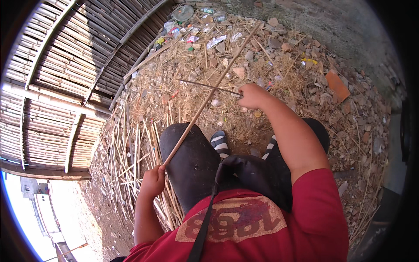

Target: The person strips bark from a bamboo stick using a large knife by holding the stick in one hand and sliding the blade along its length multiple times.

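My left hand [153, 180] is closed round the lower end of a long, light-brown bamboo stick [195, 117]. The stick slants across my left knee, away and to the right, its far end over the littered ground. In my right hand [252, 96], closed in a fist, is a long thin dark tool [200, 84], perhaps a knife seen edge-on. It points left and crosses the stick around the stick's middle; whether they touch is hard to tell. Most of the tool's grip is hidden in my fist.
Many split bamboo strips [162, 198] lie beside my left leg. A bamboo-slat wall [61, 65] rises at the left, and a rough wall [340, 26] stands at the far right. Rubble, dry straw, plastic litter and an orange brick piece [337, 87] cover the ground.
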### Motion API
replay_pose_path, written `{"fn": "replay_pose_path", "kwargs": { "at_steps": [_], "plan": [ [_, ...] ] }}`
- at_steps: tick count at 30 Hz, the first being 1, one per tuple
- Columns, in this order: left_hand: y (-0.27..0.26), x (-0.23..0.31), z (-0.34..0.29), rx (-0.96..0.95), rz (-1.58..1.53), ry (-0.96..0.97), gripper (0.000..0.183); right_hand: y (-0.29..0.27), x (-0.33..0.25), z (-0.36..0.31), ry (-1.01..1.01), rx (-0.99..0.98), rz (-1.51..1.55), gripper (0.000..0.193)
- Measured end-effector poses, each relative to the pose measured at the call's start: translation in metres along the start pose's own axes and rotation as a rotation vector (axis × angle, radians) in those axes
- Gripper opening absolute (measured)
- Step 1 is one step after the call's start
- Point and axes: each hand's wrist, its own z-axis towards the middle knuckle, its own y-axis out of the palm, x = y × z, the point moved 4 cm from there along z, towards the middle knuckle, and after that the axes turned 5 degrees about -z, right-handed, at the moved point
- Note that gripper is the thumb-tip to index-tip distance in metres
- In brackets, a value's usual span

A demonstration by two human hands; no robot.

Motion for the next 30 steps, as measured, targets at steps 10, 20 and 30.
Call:
{"fn": "replay_pose_path", "kwargs": {
  "at_steps": [10, 20, 30],
  "plan": [
    [0.006, -0.011, 0.003, 0.036, 0.06, 0.022, 0.044, 0.0, 0.001, 0.009, 0.007, -0.012, 0.032, 0.051],
    [0.012, -0.02, -0.002, 0.015, 0.02, 0.011, 0.046, -0.016, 0.005, 0.004, 0.024, 0.111, 0.055, 0.042],
    [0.011, -0.028, -0.005, -0.063, -0.192, -0.117, 0.052, -0.045, 0.035, 0.004, 0.107, 0.229, 0.145, 0.053]
  ]
}}
